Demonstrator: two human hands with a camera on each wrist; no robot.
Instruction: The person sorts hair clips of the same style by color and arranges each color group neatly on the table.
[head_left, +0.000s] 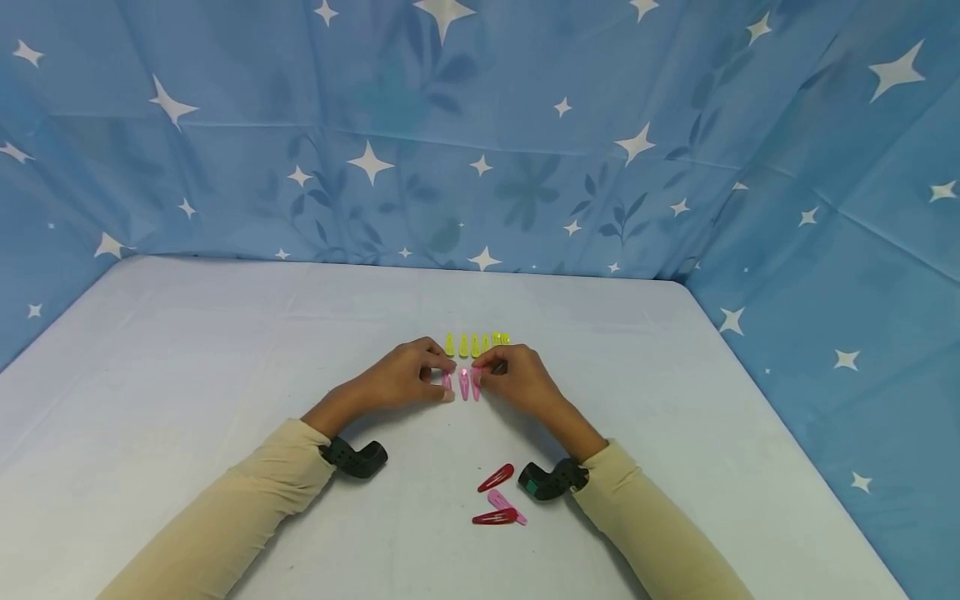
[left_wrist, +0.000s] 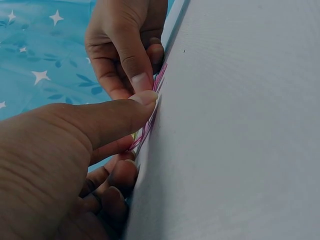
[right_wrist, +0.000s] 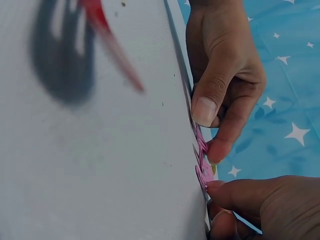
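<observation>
Pink snap hair clips stand side by side in a short row on the white table. At its left end, my left hand [head_left: 405, 375] pinches one pink hair clip [head_left: 447, 382] between thumb and fingers. Another pink clip [head_left: 464, 384] lies in the middle, with neither hand on it. My right hand [head_left: 521, 382] pinches the pink clip at the right end [head_left: 476, 388]; its fingers hide part of that clip. In the right wrist view, the thumb of the right hand [right_wrist: 280, 202] touches pink clip edges [right_wrist: 204, 175].
Just beyond the pink row is a row of several yellow hair clips [head_left: 463, 345]. Closer to me lie a red clip [head_left: 496, 477], a second red clip [head_left: 493, 517] and a pink clip [head_left: 501, 502] partly under it. A blue star-patterned curtain [head_left: 525, 192] borders the table.
</observation>
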